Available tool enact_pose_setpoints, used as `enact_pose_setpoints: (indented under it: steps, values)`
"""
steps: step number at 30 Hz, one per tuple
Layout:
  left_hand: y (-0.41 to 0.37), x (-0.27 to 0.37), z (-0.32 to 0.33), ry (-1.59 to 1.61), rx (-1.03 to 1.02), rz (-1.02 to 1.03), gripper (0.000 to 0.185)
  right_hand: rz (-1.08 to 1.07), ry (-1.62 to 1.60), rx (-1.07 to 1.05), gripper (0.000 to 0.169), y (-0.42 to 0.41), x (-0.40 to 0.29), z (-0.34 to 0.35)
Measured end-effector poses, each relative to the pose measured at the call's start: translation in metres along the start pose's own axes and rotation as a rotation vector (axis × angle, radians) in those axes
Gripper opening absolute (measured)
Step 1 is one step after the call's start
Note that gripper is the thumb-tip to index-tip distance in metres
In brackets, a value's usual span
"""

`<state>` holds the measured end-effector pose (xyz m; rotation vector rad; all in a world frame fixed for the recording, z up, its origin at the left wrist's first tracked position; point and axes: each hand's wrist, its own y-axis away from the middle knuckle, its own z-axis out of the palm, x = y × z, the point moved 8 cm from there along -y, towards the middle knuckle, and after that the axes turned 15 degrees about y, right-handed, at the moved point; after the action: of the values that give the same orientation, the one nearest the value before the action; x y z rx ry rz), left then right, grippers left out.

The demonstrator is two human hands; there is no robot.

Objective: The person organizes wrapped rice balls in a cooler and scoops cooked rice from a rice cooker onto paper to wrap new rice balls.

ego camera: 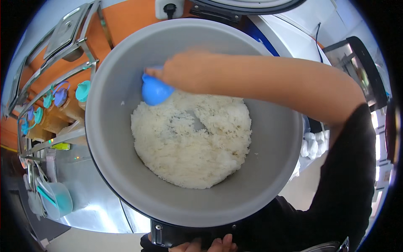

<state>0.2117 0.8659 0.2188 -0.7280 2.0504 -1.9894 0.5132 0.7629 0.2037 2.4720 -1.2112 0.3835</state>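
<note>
My right hand [189,72], slightly blurred, reaches in from the right and grips a rounded blue scoop [155,91]. The scoop lies at the far left edge of a bed of cooked white rice [185,157]. This rice covers the bottom of a large grey pot [108,151], which sits in a cooker with a black front latch [159,234]. Near the middle of the rice a hollow bares some of the pot's floor. At the bottom edge of the view, fingers of my left hand [204,245] are by the cooker's black front; the rest of it is cut off.
The cooker's raised lid [248,3] stands behind the pot. On the left, a metal rack [69,135] holds several capped bottles [61,104] and a lidded steel pan [67,28]. A clear plastic jug [58,201] sits on the steel counter [91,186]. A plugged-in socket [169,9] is behind.
</note>
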Motion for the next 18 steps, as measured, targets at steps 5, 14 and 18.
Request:
enact_pose_setpoints:
  steps: [5,14,18]
  values:
    - [0.000,-0.001,0.000,0.108,-0.082,0.114,0.027,-0.088,-0.031,-0.315,0.059,-0.022,0.000,0.057]
    - [-0.008,0.000,0.005,0.050,-0.115,-0.003,0.026,-0.033,0.026,-0.238,0.073,0.072,0.038,0.027]
    - [-0.009,-0.006,0.009,0.069,-0.227,-0.058,0.026,0.119,0.309,-0.420,0.077,0.044,0.047,0.070]
